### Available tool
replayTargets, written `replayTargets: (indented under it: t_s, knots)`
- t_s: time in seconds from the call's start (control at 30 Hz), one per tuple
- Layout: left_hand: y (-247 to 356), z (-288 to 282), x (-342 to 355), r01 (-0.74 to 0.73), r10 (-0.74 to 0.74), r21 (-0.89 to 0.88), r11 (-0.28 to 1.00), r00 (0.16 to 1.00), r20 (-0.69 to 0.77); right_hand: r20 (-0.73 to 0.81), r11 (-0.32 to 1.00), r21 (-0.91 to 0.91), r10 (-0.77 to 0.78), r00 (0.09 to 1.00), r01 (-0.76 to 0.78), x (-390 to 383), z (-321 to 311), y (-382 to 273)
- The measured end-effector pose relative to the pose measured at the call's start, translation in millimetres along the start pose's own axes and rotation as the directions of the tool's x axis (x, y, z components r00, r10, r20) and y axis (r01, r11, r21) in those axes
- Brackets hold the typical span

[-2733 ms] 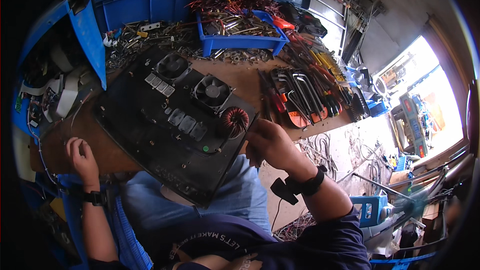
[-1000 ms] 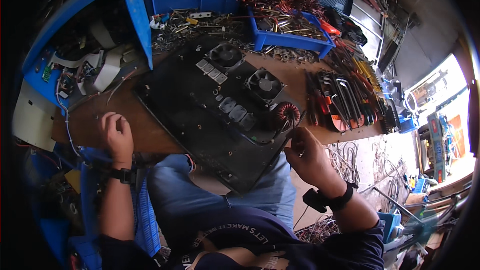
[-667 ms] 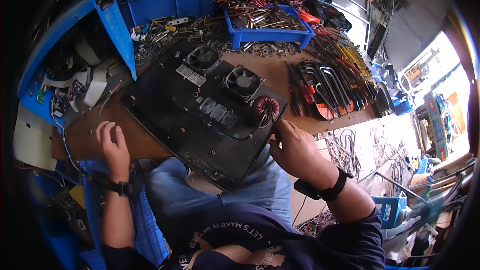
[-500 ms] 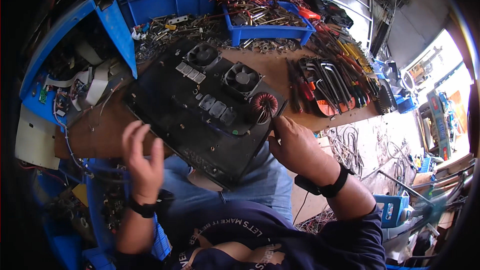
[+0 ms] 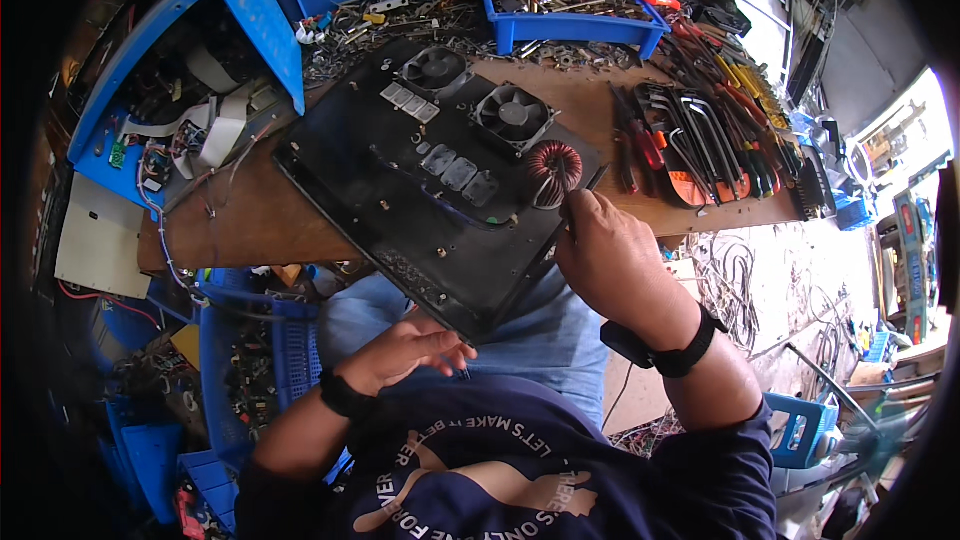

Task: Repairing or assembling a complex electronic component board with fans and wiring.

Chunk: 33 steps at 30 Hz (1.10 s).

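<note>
A black metal chassis panel (image 5: pixel 410 195) lies tilted across the bench edge, its near corner overhanging my lap. Two square cooling fans (image 5: pixel 513 114), several grey metal pads (image 5: pixel 459 174) and a copper-wound toroidal coil (image 5: pixel 553 168) sit on it. My right hand (image 5: pixel 608 245) is closed round the panel's right edge, just below the coil. Beside the near corner is my left hand (image 5: pixel 405 352), palm turned up and fingers apart. Some of its fingertips are hidden by the panel edge, so contact is unclear.
Hex keys (image 5: pixel 700 140), screwdrivers and pliers lie on the right of the wooden bench (image 5: pixel 250 225). A blue tray (image 5: pixel 580 28) of metal parts stands at the back, among loose screws. An opened blue equipment case (image 5: pixel 150 70) with wiring stands left; blue crates are below.
My left hand has moved down and right, from the panel's left side to its near corner. My right hand keeps its hold on the panel's edge. The whole view has shifted slightly.
</note>
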<state>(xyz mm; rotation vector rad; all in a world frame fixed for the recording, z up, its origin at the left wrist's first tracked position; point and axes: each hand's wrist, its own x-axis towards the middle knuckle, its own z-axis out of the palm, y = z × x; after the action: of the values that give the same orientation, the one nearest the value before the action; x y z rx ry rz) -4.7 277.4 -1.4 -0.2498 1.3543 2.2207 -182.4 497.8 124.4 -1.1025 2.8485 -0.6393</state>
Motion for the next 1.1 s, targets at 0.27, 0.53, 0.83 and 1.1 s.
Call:
replayTargets:
  t_s: [0.27,0.53,0.83,1.1]
  knots:
    - [-7,21,30,0.076,-0.061,-0.246,0.966,0.996,0.067,0.058,0.999,0.037,0.024,0.998,-0.026,1,-1,-2]
    - [1,24,29,0.004,-0.007,-0.110,0.994,1.000,-0.024,0.145,0.997,-0.007,-0.072,0.987,0.074,6,-21,28]
    - [-2,21,28,0.005,-0.006,-0.127,0.992,1.000,-0.008,0.252,0.919,-0.308,-0.170,0.953,0.245,32,-55,50]
    - [-8,16,25,0.061,-0.065,-0.154,0.986,0.998,-0.019,0.490,0.674,-0.586,-0.146,0.859,0.449,83,-78,32]
